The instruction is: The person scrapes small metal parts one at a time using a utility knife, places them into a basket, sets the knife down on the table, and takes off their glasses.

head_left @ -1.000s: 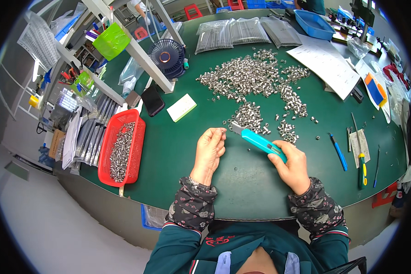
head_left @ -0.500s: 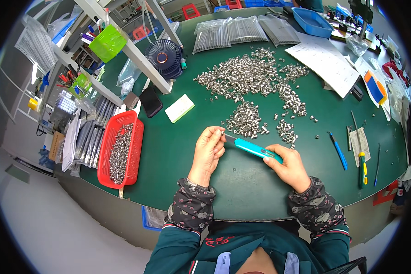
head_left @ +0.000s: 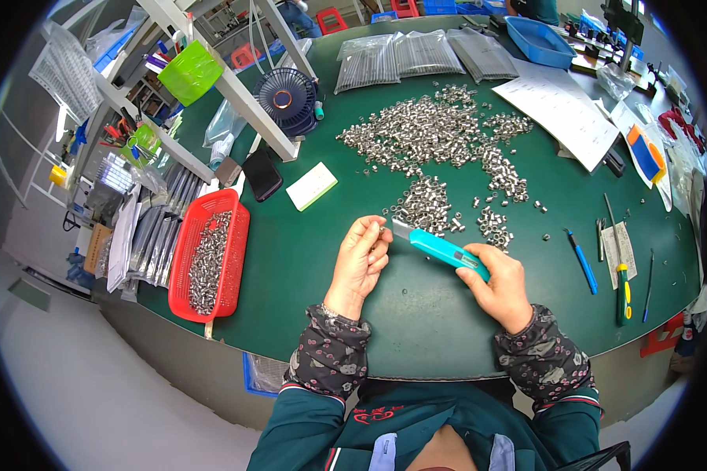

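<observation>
My right hand (head_left: 498, 287) is wrapped round the handle of a teal utility knife (head_left: 438, 246), thumb along its side. Its bare blade points left and ends a little short of my left fingertips. My left hand (head_left: 358, 264) pinches a small metal sleeve (head_left: 382, 229) between thumb and forefinger, mostly covered by the fingers. Just beyond the knife, a small heap of short metal sleeves (head_left: 424, 206) lies on the green table, with a larger pile (head_left: 416, 129) behind it.
Left stands a red basket (head_left: 243, 259) of small metal parts, near a phone (head_left: 261, 174), a note pad (head_left: 312, 187) and a fan (head_left: 285, 102). To the right lie a blue pen-like tool (head_left: 582, 263) and a green-yellow screwdriver (head_left: 623, 294). Bagged tubes (head_left: 367, 63) lie behind.
The knife has drawn back slightly to the right, its blade now apart from my left fingertips and turned to show more of its flat side. My left hand has hardly moved.
</observation>
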`<state>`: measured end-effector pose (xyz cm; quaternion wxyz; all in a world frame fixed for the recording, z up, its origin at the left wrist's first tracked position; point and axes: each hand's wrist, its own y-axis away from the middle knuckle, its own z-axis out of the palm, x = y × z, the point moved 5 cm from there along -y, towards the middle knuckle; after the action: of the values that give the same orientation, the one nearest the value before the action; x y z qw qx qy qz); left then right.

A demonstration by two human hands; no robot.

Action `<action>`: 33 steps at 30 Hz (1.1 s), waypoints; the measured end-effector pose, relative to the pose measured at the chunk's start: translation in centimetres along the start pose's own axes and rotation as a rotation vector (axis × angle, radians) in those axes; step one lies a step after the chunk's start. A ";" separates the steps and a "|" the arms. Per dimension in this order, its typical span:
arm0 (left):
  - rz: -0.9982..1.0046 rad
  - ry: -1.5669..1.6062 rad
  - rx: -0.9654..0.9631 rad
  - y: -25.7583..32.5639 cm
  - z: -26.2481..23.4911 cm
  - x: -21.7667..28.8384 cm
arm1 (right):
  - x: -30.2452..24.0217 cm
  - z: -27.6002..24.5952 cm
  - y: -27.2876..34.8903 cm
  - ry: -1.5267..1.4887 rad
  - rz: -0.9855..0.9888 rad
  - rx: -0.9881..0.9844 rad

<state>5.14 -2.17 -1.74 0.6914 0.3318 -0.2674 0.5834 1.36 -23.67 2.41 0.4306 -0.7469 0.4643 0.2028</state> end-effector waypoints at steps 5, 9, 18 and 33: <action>0.013 0.019 -0.044 -0.1 -0.2 -0.1 | 0.1 -0.1 0.0 -0.025 0.075 -0.052; 0.009 0.027 -0.037 0.0 -0.1 0.0 | 0.6 0.2 -0.1 -0.055 0.122 -0.083; 0.027 0.015 -0.077 -0.1 0.0 -0.1 | 0.8 0.3 0.0 -0.077 0.142 -0.104; 0.036 -0.078 -0.060 0.0 0.1 0.0 | 0.9 0.5 0.0 -0.103 0.192 -0.177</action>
<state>5.18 -2.20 -1.68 0.6794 0.3286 -0.3173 0.5743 1.84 -23.73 1.50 0.3650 -0.7228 0.4910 0.3212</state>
